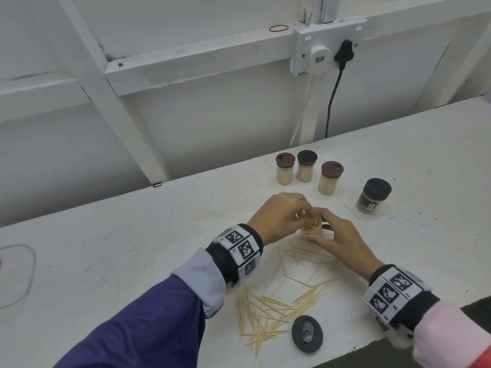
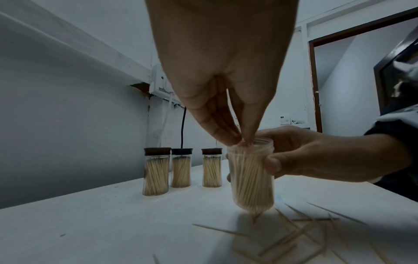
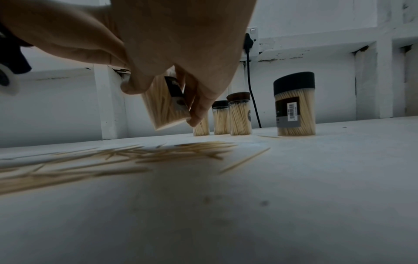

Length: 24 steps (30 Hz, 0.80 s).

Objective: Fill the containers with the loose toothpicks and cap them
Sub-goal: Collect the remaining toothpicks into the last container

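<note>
Open container [image 2: 251, 176] tilted in R hand [image 2: 316, 153]; L hand [image 2: 226, 75] fingertips at mouth.

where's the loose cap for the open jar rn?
Head view: the loose black cap lies on the table near its front edge, just right of the loose toothpicks, between the two forearms and nearer than the open jar.

- Jar [image 2: 251, 175]: clear, glossy plastic, held in the right hand [image 2: 316, 153].
- Toothpicks [image 1: 276, 312]: pale, matt wood.
- Loose lid [image 1: 307, 333]: dark matt plastic with a shinier grey inset.
- Table [image 1: 106, 261]: white, matt, slightly rough and scuffed.
- Capped jars [image 1: 305, 170]: clear walls, brown and black matt caps.
- Wall socket [image 1: 326, 46]: smooth white plastic.
</note>
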{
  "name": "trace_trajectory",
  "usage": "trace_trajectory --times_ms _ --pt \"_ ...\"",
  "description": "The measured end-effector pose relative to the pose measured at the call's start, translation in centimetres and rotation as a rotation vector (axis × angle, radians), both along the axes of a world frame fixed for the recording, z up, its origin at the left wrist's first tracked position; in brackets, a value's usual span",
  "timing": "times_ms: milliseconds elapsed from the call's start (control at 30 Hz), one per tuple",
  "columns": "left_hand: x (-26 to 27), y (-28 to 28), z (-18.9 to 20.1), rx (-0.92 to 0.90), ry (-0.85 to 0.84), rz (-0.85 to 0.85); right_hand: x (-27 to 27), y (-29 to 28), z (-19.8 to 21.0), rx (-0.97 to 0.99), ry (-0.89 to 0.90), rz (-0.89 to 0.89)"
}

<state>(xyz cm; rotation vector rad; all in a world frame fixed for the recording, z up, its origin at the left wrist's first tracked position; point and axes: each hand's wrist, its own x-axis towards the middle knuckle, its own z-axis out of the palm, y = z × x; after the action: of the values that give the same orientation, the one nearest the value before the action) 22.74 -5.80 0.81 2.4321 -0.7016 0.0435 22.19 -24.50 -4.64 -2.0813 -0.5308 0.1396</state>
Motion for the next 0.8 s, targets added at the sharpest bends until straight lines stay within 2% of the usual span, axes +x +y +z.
trace_trajectory --times_ms 133,200,300,433,533,633,800 --pt "-1.2 1.1 -0.8 -0.086 -0.003 0.135 0.3 -0.1 -0.3 -0.014 -0.014 -0.050" --pt "-2.1 1.7 -0.9 0.022 0.133 0.138 0.4 -0.2 -0.5 -0.029 -0.024 -0.070" --pt "-3.9 2.4 -1.2 0.321 0.351 -0.001 0.5 -0.3 -0.6 -0.042 -0.006 -0.090" --pt "-7.0 3.7 -2.9 0.469 0.405 -0.141 0.3 -0.2 -0.5 -0.038 0.022 -0.091" --pt "-9.8 4.4 -4.6 0.582 0.333 -0.152 0.2 -0.1 -0.3 -0.038 0.045 -0.091" --pt "-11.7 4.4 -5.5 0.567 0.288 -0.126 0.2 -0.1 -0.3 -0.037 0.049 -0.085" --pt "-12.5 4.4 -5.0 0.453 0.351 -0.077 0.1 -0.2 -0.2 -0.052 0.043 -0.089"
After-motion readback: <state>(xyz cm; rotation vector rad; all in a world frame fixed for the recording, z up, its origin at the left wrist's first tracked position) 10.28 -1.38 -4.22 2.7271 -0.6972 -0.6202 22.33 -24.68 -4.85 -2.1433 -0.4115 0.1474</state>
